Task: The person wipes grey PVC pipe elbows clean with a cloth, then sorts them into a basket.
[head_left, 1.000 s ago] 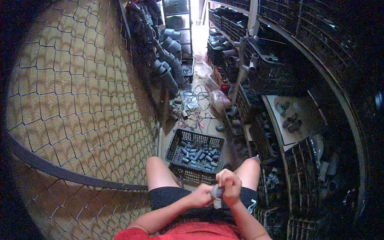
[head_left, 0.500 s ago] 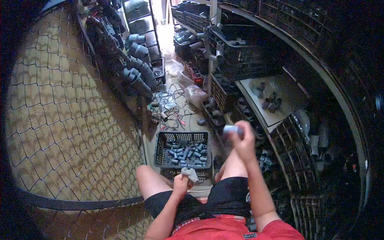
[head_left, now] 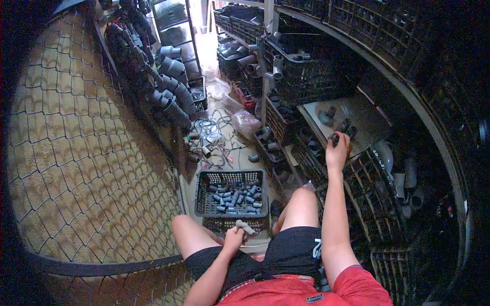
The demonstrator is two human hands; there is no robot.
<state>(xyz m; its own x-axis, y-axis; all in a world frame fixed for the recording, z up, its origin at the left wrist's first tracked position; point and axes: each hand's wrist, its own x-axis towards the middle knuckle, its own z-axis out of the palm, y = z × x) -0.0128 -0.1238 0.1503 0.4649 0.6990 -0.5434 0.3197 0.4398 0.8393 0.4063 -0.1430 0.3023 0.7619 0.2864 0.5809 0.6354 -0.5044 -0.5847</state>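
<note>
Near my lap, my left hand point(head_left: 234, 238) is closed around a crumpled grey-white cloth point(head_left: 245, 226). My right hand point(head_left: 338, 151) reaches out at the right, its fingers at a dark pipe fitting point(head_left: 335, 138) on the edge of a light board point(head_left: 312, 110). More dark fittings point(head_left: 327, 116) lie on that board, just beyond my fingers. On the floor in front of my knees, a black plastic basket point(head_left: 198, 193) holds several small blue-grey fittings point(head_left: 237, 196).
Wire mesh point(head_left: 92, 153) fills the left side. Large grey pipe fittings point(head_left: 171, 69) are stacked behind it. Cables point(head_left: 217, 137) and a plastic bag point(head_left: 246, 124) lie on the floor ahead. Shelves and crates point(head_left: 375, 188) line the right.
My right hand has moved up and right to the board, and the blue-grey fitting it held is no longer in it. My left hand has shifted slightly with the cloth.
</note>
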